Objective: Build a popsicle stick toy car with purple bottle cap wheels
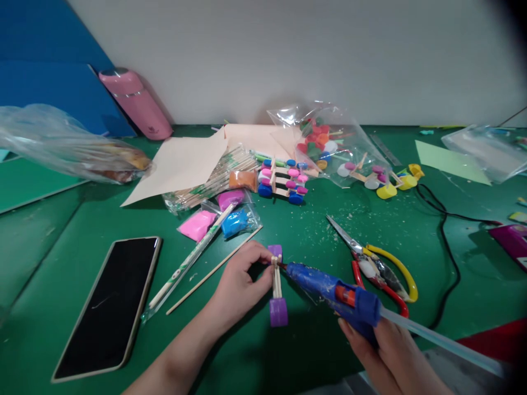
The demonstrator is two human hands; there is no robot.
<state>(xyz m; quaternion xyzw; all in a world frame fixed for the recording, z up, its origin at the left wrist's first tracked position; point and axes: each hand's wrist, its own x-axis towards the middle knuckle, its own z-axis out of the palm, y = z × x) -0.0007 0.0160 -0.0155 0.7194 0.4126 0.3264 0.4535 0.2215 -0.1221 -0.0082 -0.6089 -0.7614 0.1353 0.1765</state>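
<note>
In the middle of the head view is a small stick frame (277, 282) of light wooden sticks, with a purple bottle cap (279, 312) at its near end and another purple cap (275, 251) at its far end. My left hand (242, 277) pinches the frame near the far cap, thumb and fingers on its left side. My right hand (387, 348) is wrapped round the handle of a blue hot glue gun (333, 288). The gun's nozzle points left and meets the sticks by my left fingertips. A clear glue stick (440, 337) juts from the gun's rear.
Red-and-yellow-handled scissors (374, 269) lie right of the frame. A black phone (111, 307), a wrapped chopstick pair (189, 258) and a bare stick (214, 271) lie left. Behind are clay packets (235, 222), toy cars (283, 181), a bag of caps (325, 142) and a pink bottle (138, 104).
</note>
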